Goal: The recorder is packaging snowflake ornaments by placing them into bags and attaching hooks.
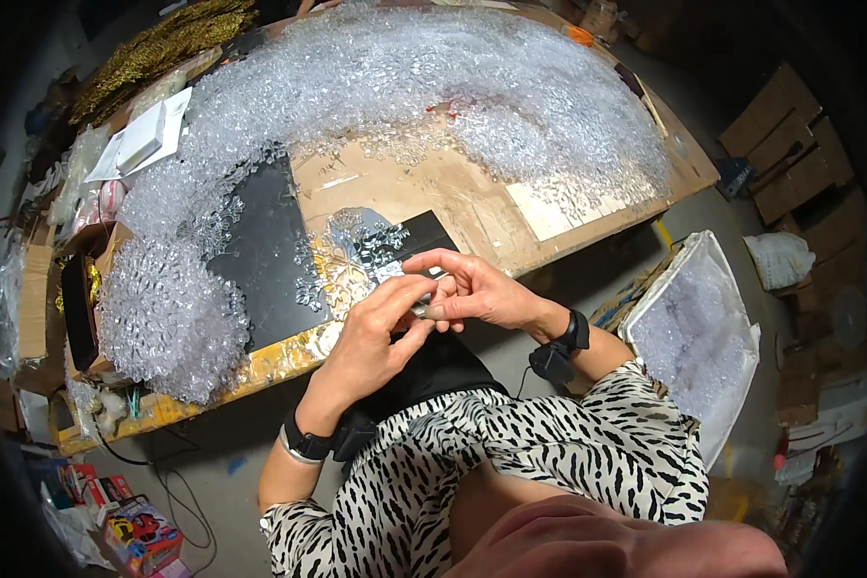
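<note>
Table (356, 188): stretching out beyond the fingers, loaded!
Pile (405, 77): clear plastic is sprawling ahead of the fingers, curling round to their left.
Left hand (379, 321): pinching the piece (420, 310); light, steady support is probably serving best.
Right hand (477, 292): thumb and fingers are gripping it too, opposite.
Piece: sitting between both hands' fingertips, looking small, greyish, shiny, mostly hidden.

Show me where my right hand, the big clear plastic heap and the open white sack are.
Right hand (491, 295): head view, back of the hand.
Clear plastic heap (409, 77): head view, its middle stretch.
Open white sack (729, 412): head view, its white side wall.
</note>
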A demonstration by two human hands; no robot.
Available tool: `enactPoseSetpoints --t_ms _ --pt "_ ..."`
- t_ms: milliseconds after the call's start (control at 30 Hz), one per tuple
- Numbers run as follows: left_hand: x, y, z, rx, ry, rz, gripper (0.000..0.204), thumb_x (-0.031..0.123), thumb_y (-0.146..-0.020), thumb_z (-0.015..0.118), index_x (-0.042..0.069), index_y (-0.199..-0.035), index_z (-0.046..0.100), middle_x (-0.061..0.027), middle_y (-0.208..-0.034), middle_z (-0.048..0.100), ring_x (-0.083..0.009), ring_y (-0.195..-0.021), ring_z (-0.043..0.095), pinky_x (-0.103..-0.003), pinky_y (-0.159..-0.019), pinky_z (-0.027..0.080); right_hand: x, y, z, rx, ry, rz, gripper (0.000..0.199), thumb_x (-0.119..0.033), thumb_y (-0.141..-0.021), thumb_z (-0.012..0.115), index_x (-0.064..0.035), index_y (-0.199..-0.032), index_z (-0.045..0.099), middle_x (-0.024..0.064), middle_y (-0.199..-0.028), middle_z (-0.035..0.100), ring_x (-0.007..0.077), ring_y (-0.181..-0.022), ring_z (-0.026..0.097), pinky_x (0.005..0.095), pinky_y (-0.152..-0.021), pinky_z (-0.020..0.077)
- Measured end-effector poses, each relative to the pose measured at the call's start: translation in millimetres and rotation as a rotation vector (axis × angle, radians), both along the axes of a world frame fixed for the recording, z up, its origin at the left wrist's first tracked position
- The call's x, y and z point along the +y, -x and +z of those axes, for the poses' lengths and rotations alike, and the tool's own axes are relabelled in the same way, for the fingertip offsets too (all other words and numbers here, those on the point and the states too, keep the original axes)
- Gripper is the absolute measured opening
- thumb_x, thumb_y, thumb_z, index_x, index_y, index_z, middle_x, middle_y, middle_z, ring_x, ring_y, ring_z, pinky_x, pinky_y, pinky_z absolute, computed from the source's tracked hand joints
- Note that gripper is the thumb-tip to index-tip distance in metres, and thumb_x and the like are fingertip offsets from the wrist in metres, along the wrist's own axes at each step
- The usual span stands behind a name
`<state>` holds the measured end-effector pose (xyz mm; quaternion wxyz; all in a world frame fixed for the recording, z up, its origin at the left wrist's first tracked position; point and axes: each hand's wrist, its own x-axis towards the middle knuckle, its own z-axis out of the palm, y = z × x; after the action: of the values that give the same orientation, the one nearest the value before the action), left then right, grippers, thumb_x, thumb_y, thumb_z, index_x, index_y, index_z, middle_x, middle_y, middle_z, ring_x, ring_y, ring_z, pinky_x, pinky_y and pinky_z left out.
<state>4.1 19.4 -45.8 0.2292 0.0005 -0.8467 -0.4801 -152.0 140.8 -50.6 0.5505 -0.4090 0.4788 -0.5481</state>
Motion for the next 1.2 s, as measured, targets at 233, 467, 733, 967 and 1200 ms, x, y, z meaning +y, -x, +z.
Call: enactPoseSetpoints --t_ms 233,467,733,967,1200 --pt "-11.4 4.3 -13.9 -0.114 -0.08 -0.011 0.018 0.003 -0.079 0.064 -0.001 -0.096 0.064 -0.0086 -0.07 0.063 -0.0151 -0.061 0.061 -0.025 -0.055 0.048 -0.2 9.3 -10.9 -0.256 -0.041 0.046 0.055 -0.006 -0.083 0.062 0.0002 -0.131 0.035 0.0005 -0.071 0.058 0.0054 -0.063 0.059 0.0151 -0.052 0.0446" --pt "-19.7 1.7 -28.6 -0.127 -0.383 0.052 0.011 0.004 -0.083 0.061 -0.001 -0.091 0.067 -0.005 -0.069 0.062 -0.0088 -0.056 0.056 -0.022 -0.052 0.046 -9.0 12.5 -23.1 -0.513 0.014 0.063 0.041 -0.009 -0.088 0.056 -0.0005 -0.126 0.042 0.0003 -0.072 0.056 0.0077 -0.061 0.053 0.0195 -0.061 0.0439" --pt "-23.8 5.0 -34.2 -0.181 -0.889 0.02 0.014 0.011 -0.087 0.059 -0.001 -0.092 0.065 -0.004 -0.068 0.061 -0.0076 -0.054 0.056 -0.018 -0.05 0.044 -21.9 -3.7 -24.4 0.065 0.244 -0.155 0.017 -0.005 -0.086 0.059 0.0008 -0.102 0.062 0.0042 -0.092 0.056 0.0118 -0.086 0.055 0.0245 -0.079 0.0431" --pt "-21.7 9.5 -31.5 -0.21 -0.942 -0.036 0.015 0.012 -0.087 0.06 -0.001 -0.094 0.064 -0.0045 -0.068 0.062 -0.0084 -0.054 0.057 -0.018 -0.05 0.044 -25.0 -0.9 -28.7 0.125 0.326 -0.218 0.01 -0.007 -0.086 0.06 0.0002 -0.09 0.066 0.0043 -0.09 0.055 0.0114 -0.083 0.053 0.0236 -0.075 0.0431" --pt "-29.3 4.5 -38.8 -0.324 -0.888 -0.056 0.015 0.011 -0.087 0.06 -0.001 -0.093 0.065 -0.0037 -0.069 0.062 -0.0078 -0.056 0.057 -0.018 -0.051 0.044 -17.2 6.7 -15.6 -0.083 0.228 -0.198 0.007 -0.008 -0.089 0.056 -0.0021 -0.086 0.06 0.0069 -0.089 0.059 0.0083 -0.067 0.053 0.0217 -0.06 0.044"
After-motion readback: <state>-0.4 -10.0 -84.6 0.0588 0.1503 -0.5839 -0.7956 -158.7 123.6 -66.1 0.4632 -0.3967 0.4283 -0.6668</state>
